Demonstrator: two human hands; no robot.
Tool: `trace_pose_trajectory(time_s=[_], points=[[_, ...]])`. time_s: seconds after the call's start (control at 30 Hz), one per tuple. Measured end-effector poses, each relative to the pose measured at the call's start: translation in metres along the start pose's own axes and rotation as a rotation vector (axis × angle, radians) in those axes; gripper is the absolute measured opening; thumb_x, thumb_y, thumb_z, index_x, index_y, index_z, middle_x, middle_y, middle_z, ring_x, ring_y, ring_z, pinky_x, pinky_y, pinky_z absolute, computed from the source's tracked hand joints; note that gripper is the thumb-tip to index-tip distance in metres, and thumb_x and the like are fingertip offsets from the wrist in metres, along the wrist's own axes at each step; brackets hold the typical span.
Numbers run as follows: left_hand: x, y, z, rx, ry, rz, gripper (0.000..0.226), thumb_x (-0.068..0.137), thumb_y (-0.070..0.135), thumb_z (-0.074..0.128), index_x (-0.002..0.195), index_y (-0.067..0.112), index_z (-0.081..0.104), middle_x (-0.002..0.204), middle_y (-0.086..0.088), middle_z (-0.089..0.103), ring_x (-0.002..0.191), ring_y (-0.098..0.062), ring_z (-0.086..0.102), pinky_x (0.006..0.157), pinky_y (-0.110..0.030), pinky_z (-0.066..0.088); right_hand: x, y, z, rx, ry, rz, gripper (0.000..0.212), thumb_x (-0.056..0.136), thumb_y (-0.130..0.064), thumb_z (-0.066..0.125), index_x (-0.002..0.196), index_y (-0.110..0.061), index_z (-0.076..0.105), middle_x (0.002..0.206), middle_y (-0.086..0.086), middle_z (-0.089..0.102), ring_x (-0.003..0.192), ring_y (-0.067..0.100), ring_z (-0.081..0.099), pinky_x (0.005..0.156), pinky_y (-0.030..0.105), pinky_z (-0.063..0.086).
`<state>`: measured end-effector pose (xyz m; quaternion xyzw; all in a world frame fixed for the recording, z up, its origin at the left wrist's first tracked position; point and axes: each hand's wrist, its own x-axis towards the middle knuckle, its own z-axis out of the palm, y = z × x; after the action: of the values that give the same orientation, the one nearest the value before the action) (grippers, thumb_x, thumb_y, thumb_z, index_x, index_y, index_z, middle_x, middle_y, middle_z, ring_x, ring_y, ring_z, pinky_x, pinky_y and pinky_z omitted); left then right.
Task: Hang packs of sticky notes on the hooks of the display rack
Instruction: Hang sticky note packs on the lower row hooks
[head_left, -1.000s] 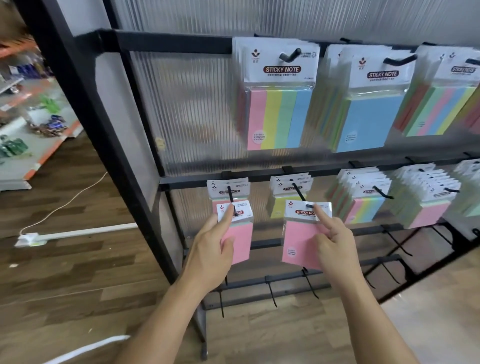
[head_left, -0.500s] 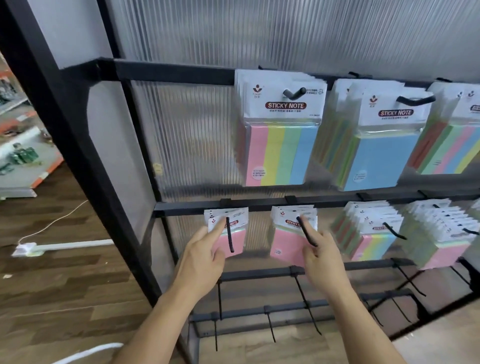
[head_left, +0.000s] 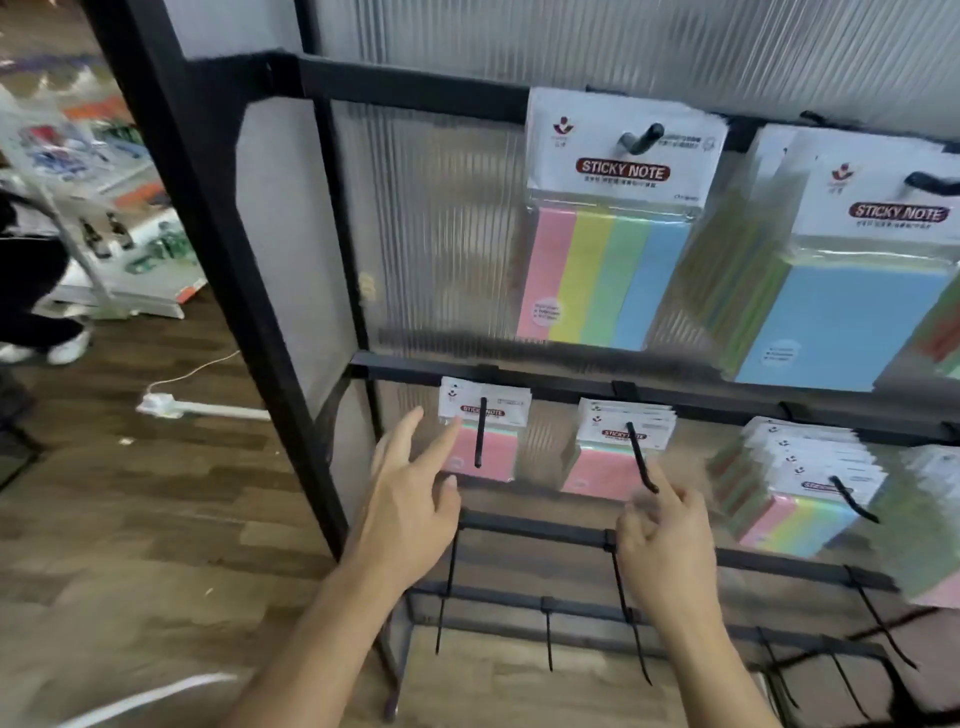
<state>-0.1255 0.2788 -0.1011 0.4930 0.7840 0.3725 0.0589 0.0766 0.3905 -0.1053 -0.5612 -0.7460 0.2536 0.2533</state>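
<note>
A black display rack (head_left: 291, 364) fills the view. On its middle rail two small pink sticky-note packs hang on black hooks, one on the left (head_left: 493, 457) and one to its right (head_left: 602, 470). My left hand (head_left: 410, 499) is open, its fingers straight, with the fingertips just beside the left pack's edge. My right hand (head_left: 665, 530) sits below the right pack with fingers loosely curled and holds nothing; it is blurred. Larger multicolour packs (head_left: 608, 275) hang on the top rail.
More stacked packs (head_left: 800, 493) hang further right on the middle rail. Bare black hooks (head_left: 631, 618) stick out from the two lower rails. A white power strip (head_left: 156, 402) and cord lie on the wooden floor at left, near a person's legs (head_left: 36, 291).
Both hands have let go of the small pink packs and drawn back from them; the packs now hang pushed back on their hooks. The camera has moved closer.
</note>
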Motion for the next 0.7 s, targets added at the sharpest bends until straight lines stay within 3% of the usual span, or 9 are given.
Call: trace_pose_trajectory(time_s=[0.1,0.23,0.33,0.43,0.57,0.7], points=[[-0.033,0.005,-0.005,0.087,-0.001,-0.037,0.057,0.097,0.019,0.054,0.149,0.03,0.035,0.161,-0.005,0.02,0.149,-0.02,0.01,0.119,-0.035,0.018,-0.024,-0.002,0.005,-0.061,-0.194,-0.06,0.045,0.094,-0.013,0.053,0.139,-0.011,0.051,0.139,0.016,0.047,0.114,0.029,0.056,0.095,0.032,0.042],[-0.075,0.013,-0.015,0.209,0.003,-0.122,0.054,0.1,0.024,0.048,0.151,0.03,0.031,0.162,-0.008,0.018,0.15,-0.026,0.008,0.119,-0.048,0.014,-0.055,-0.018,0.009,-0.115,-0.317,-0.308,0.047,0.098,-0.025,0.052,0.143,-0.014,0.047,0.147,0.02,0.041,0.138,0.03,0.036,0.113,0.033,0.028],[-0.103,0.011,-0.032,0.244,0.043,-0.241,0.053,0.102,0.029,0.042,0.152,0.032,0.026,0.163,-0.005,0.012,0.151,-0.024,0.003,0.119,-0.046,0.006,-0.073,-0.044,0.013,-0.145,-0.378,-0.471,0.052,0.099,-0.034,0.046,0.148,-0.02,0.036,0.154,0.018,0.03,0.145,0.033,0.021,0.12,0.041,0.019],[-0.13,-0.007,-0.058,0.246,0.103,-0.368,0.052,0.102,0.032,0.04,0.152,0.033,0.026,0.163,-0.006,0.012,0.151,-0.024,0.002,0.119,-0.048,0.004,-0.092,-0.08,0.025,-0.118,-0.448,-0.604,0.054,0.099,-0.038,0.042,0.151,-0.025,0.03,0.159,0.014,0.021,0.148,0.033,0.011,0.121,0.04,0.011],[-0.159,-0.039,-0.104,0.291,0.149,-0.536,0.051,0.103,0.035,0.036,0.153,0.033,0.025,0.164,-0.005,0.011,0.151,-0.024,0.003,0.12,-0.047,0.007,-0.123,-0.135,0.05,-0.023,-0.577,-0.751,0.053,0.099,-0.041,0.041,0.15,-0.028,0.032,0.16,0.005,0.022,0.149,0.022,0.012,0.12,0.034,0.014],[-0.179,-0.087,-0.154,0.333,0.175,-0.681,0.05,0.104,0.035,0.028,0.154,0.034,0.02,0.164,-0.002,0.007,0.151,-0.024,0.002,0.12,-0.046,0.01,-0.147,-0.191,0.103,-0.042,-0.682,-0.913,0.052,0.1,-0.039,0.039,0.149,-0.022,0.034,0.157,0.009,0.027,0.148,0.02,0.017,0.121,0.035,0.016]])
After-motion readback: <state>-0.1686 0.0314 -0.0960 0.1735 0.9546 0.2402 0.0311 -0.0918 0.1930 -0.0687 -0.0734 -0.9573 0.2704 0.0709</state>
